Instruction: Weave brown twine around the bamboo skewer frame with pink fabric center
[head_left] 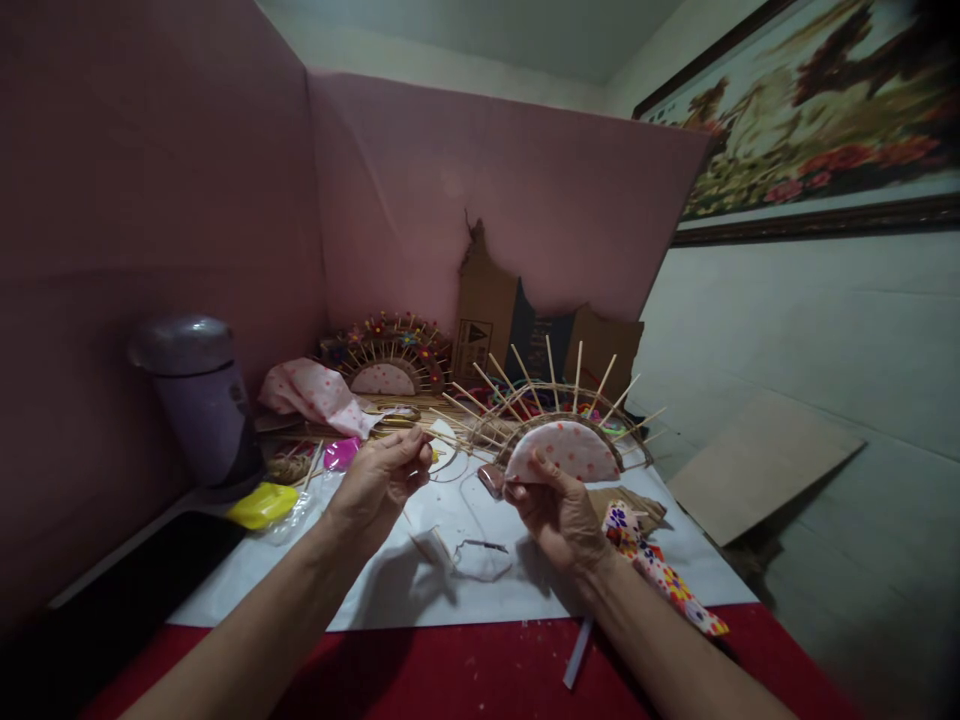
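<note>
Here my right hand (559, 515) clasps the lower edge of the dotted half-disc (564, 450), its sticks fanning toward 12 o'clock. At its 9 o'clock, my left hand (379, 482) pinches a thin stick (450, 440) between fingertips. A finished fan (386, 362) stands at 11 o'clock.

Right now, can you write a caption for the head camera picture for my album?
The right hand holds a dotted half-circle frame ringed with sticks; left hand pinches one thin stick.
</note>
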